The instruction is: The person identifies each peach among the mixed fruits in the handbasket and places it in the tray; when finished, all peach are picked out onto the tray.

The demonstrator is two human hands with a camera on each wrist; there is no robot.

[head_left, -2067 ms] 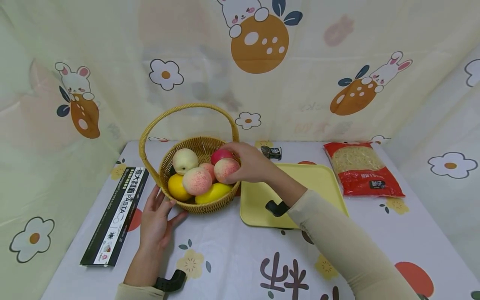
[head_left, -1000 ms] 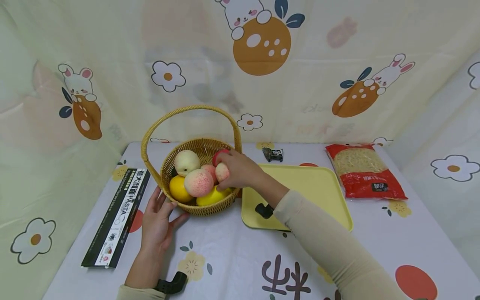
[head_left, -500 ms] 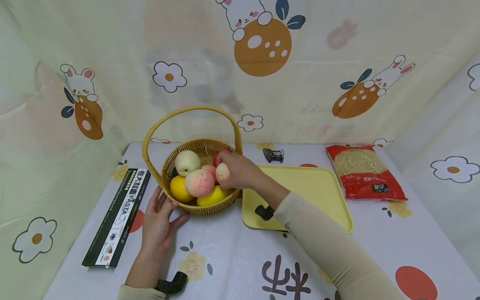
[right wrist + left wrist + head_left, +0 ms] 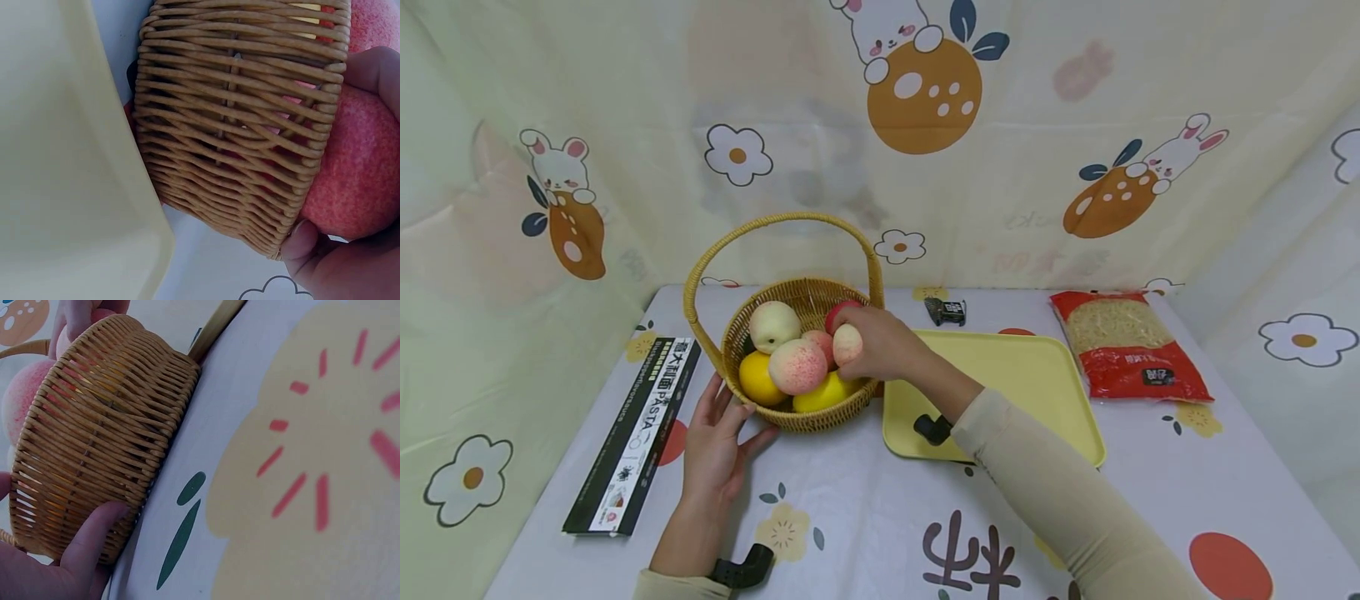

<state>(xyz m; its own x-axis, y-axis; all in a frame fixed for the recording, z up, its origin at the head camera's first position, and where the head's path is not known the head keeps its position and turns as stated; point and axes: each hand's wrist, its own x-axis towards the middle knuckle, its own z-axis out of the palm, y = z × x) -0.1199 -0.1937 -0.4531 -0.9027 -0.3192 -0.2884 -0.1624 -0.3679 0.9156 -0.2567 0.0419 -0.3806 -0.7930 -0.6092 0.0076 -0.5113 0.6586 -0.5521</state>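
Note:
In the head view, a wicker basket [image 4: 808, 418] with an arched handle holds several fruits. My right hand [image 4: 886, 343] grips a pink-and-cream peach [image 4: 847, 343] at the basket's right rim. From the right wrist, the reddish side of this peach [image 4: 362, 162] shows between thumb and finger. Behind it, a dark red fruit [image 4: 837, 313] is mostly covered by the hand. My left hand [image 4: 709, 454] rests against the basket's front left, its thumb [image 4: 94, 534] straight along the weave. Another speckled peach [image 4: 797, 367], a pale round fruit [image 4: 774, 326], an orange-yellow fruit [image 4: 757, 379] and a lemon [image 4: 823, 393] lie inside.
A yellow tray [image 4: 1000, 375] stands right of the basket, partly under my right forearm. Behind it lies a small black packet [image 4: 947, 311]. At far right is a red bag of dry food [image 4: 1135, 346]; at left, a long black pasta box [image 4: 632, 433].
My right hand has moved a little left with the peach, which it now covers more. During the last second it hardly moves. The left hand stays at the basket.

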